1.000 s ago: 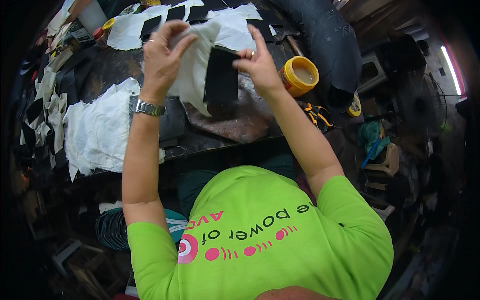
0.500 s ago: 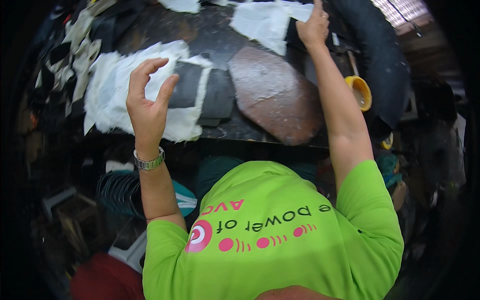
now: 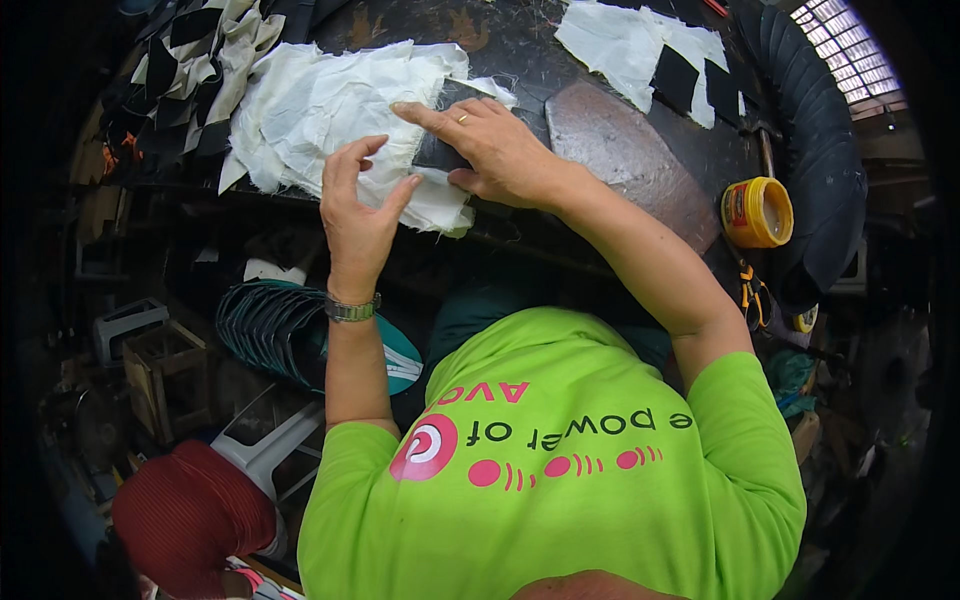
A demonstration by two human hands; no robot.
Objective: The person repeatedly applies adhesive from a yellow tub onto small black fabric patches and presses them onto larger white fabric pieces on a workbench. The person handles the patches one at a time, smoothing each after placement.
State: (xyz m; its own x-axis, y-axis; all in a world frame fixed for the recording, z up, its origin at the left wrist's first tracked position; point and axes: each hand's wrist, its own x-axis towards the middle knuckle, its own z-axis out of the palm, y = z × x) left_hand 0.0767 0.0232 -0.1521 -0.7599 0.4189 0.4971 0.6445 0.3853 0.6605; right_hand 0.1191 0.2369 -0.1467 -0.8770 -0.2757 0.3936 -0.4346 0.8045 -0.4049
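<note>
Notably, the open yellow round tin point(image 3: 757, 212) held pale paste on the dark, worn workbench point(image 3: 500, 40) in a cluttered workshop. Left hand point(image 3: 357, 205) and right hand point(image 3: 493, 150), both spread open, pressed the frayed white cloth piece point(image 3: 330, 110) with its black patch point(image 3: 440, 155) at the bench's near edge.

Likely workshop, cloth scraps point(image 3: 330, 105), glue tin point(image 3: 757, 212)

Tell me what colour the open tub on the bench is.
Yellow: the tub shows in the head view, right of the right hand.
</note>
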